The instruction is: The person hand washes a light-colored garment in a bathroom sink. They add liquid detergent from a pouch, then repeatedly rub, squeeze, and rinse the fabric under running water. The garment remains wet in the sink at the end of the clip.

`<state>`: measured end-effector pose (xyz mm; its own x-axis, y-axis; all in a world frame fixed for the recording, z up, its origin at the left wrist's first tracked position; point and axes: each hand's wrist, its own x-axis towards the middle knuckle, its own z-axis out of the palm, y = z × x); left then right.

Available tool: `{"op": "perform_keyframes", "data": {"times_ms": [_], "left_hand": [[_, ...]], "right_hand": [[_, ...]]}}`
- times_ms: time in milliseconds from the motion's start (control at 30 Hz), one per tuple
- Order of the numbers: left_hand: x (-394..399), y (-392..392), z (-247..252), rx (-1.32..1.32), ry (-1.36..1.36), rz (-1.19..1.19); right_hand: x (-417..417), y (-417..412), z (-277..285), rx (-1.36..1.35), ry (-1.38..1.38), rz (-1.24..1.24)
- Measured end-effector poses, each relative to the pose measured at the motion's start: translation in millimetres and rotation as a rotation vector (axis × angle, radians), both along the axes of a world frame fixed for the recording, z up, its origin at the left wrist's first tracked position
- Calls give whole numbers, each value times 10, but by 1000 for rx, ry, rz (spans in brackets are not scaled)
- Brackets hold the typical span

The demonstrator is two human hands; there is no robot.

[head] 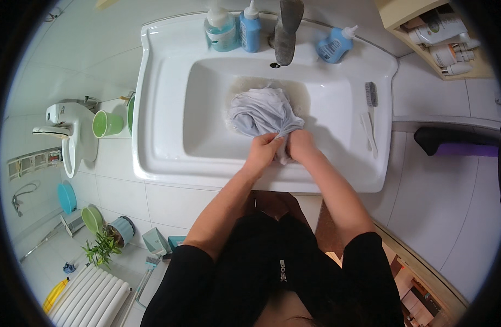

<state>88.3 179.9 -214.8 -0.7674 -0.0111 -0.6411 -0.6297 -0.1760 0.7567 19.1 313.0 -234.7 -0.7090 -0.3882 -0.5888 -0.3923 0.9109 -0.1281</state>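
A wet, light grey cloth [262, 108] lies bunched in the basin of a white ceramic sink [162, 114], in a little cloudy water [301, 96] with suds at its edge. My left hand [265, 149] pinches a fold of the cloth near the basin's front wall. Close beside it, my right hand [301, 145] grips the same gathered part, its fingers mostly hidden by the fabric and the hand itself. A short end of cloth hangs down between both hands.
Behind the basin stand a faucet [286, 36], a soap pump bottle [221, 30] and a blue bottle [250, 28]. Another blue bottle [335, 45] leans at the back right. Two brushes [371, 96] lie on the right rim. A shelf [432, 39] juts out at the upper right.
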Motion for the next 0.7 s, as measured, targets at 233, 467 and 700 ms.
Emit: {"op": "perform_keyframes", "data": {"times_ms": [233, 467, 700], "left_hand": [[-345, -486, -483, -629, 514, 38], [-569, -739, -937, -806, 124, -126], [-401, -1047, -426, -371, 148, 408]], "right_hand": [[27, 447, 927, -690, 396, 13], [-170, 862, 1728, -1506, 66, -835], [-290, 1034, 1728, -2137, -177, -1353]]}}
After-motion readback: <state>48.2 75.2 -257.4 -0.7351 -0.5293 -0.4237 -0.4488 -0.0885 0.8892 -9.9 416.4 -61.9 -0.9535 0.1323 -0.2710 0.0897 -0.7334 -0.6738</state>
